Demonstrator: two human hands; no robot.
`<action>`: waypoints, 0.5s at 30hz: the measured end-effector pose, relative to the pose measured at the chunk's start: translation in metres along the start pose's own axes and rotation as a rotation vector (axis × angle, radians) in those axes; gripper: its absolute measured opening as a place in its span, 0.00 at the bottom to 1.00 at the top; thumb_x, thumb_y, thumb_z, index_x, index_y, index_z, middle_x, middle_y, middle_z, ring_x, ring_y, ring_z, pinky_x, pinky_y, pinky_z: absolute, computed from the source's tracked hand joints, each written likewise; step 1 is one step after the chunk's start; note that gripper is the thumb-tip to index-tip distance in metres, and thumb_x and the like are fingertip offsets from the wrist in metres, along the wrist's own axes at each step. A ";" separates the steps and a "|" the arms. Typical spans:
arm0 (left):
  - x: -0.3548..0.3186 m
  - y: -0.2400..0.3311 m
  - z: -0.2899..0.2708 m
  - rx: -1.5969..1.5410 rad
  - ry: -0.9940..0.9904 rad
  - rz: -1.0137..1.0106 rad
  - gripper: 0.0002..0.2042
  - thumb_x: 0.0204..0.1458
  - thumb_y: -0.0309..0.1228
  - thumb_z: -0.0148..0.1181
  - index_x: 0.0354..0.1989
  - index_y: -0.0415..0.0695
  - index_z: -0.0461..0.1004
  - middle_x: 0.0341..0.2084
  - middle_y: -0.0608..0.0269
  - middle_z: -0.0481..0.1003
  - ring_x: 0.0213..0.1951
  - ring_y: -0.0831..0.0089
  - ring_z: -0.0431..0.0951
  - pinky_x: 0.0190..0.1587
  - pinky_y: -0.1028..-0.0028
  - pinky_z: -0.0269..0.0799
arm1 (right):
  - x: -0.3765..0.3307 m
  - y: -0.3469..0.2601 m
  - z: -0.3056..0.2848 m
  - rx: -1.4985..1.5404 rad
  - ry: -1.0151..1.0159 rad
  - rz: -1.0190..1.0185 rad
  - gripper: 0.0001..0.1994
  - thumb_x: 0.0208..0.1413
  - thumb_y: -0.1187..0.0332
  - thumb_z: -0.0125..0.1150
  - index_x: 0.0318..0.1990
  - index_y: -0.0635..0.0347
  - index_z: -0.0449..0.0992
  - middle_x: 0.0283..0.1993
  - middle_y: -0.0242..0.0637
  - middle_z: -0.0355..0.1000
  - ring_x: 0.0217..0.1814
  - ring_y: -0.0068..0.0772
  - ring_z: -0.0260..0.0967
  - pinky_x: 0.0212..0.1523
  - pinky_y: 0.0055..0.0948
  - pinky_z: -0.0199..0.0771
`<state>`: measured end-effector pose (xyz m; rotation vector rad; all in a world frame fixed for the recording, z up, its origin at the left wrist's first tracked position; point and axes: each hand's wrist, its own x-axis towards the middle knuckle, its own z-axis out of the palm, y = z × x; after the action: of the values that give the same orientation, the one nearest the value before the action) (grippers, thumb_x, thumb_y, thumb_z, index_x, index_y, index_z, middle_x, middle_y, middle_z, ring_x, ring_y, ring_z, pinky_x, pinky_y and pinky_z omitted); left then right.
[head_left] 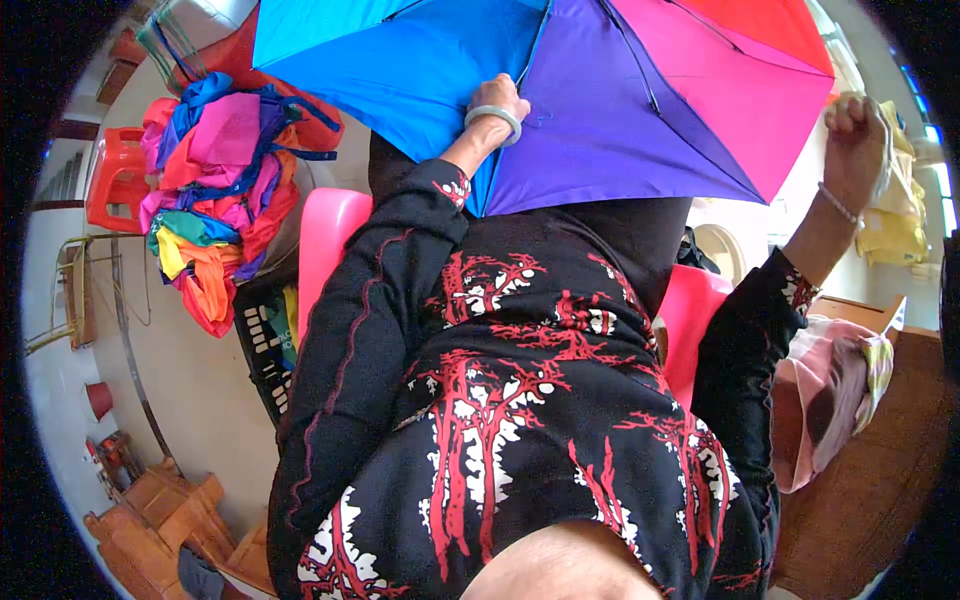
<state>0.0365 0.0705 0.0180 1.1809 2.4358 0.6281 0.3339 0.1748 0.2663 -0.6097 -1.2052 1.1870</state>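
Note:
An open umbrella (620, 110) with blue, purple, pink and red panels lies over my lap, its inner side with thin dark ribs facing up. My left hand (497, 102), a pale bangle on its wrist, is closed on the umbrella at a rib where the blue and purple panels meet. A short loop of blue thread (543, 120) lies on the purple panel beside its fingers. Raised off to the right, apart from the umbrella, my right hand (858, 140) has its fingers curled shut; what they hold, if anything, cannot be made out. A beaded bracelet circles that wrist.
At the left a heap of colourful folded fabric (225, 180) lies by a red plastic stool (115, 180). Below it stands a black crate (262, 335). Pink chair arms (330, 235) flank me. A pink cloth (825, 390) lies on wood at right, near yellow fabric (890, 210).

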 end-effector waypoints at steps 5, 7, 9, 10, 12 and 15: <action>-0.005 0.002 -0.005 -0.005 0.003 -0.014 0.14 0.36 0.31 0.56 0.33 0.40 0.71 0.34 0.46 0.71 0.39 0.53 0.71 0.40 0.63 0.69 | 0.006 -0.023 -0.022 0.071 -0.022 -0.024 0.10 0.49 0.71 0.48 0.19 0.57 0.58 0.18 0.29 0.52 0.17 0.22 0.46 0.23 0.24 0.51; -0.005 0.004 -0.004 -0.022 0.016 -0.014 0.13 0.36 0.31 0.56 0.32 0.40 0.71 0.34 0.46 0.71 0.39 0.53 0.71 0.40 0.63 0.69 | 0.009 -0.028 -0.036 0.103 -0.031 -0.038 0.09 0.49 0.71 0.48 0.20 0.58 0.58 0.18 0.29 0.52 0.17 0.22 0.46 0.24 0.24 0.52; -0.004 0.003 -0.005 -0.018 0.010 -0.010 0.13 0.36 0.31 0.56 0.32 0.40 0.71 0.34 0.46 0.71 0.39 0.54 0.71 0.40 0.64 0.69 | 0.011 -0.031 -0.046 0.083 -0.004 -0.052 0.09 0.49 0.71 0.49 0.20 0.58 0.59 0.18 0.30 0.54 0.17 0.23 0.47 0.24 0.24 0.53; -0.003 0.003 -0.005 -0.014 0.004 -0.007 0.13 0.36 0.31 0.57 0.32 0.39 0.71 0.34 0.46 0.71 0.39 0.54 0.71 0.40 0.64 0.69 | 0.012 -0.032 -0.049 0.074 0.010 -0.058 0.09 0.49 0.71 0.49 0.20 0.58 0.59 0.19 0.30 0.54 0.17 0.23 0.47 0.24 0.25 0.53; -0.002 0.002 -0.005 -0.010 -0.002 -0.004 0.13 0.36 0.31 0.57 0.32 0.39 0.72 0.34 0.46 0.71 0.39 0.54 0.71 0.40 0.64 0.69 | 0.015 -0.032 -0.054 0.041 0.040 -0.077 0.09 0.48 0.71 0.49 0.20 0.58 0.59 0.19 0.30 0.55 0.17 0.24 0.48 0.24 0.25 0.53; -0.005 0.004 -0.006 -0.004 -0.002 -0.010 0.13 0.35 0.31 0.57 0.32 0.39 0.71 0.34 0.47 0.71 0.39 0.54 0.71 0.40 0.64 0.69 | 0.021 -0.035 -0.070 -0.029 0.105 -0.115 0.09 0.48 0.72 0.50 0.19 0.58 0.59 0.19 0.30 0.55 0.17 0.24 0.48 0.24 0.26 0.54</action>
<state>0.0389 0.0677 0.0257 1.1661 2.4362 0.6286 0.4095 0.1978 0.2839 -0.6086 -1.1550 1.0307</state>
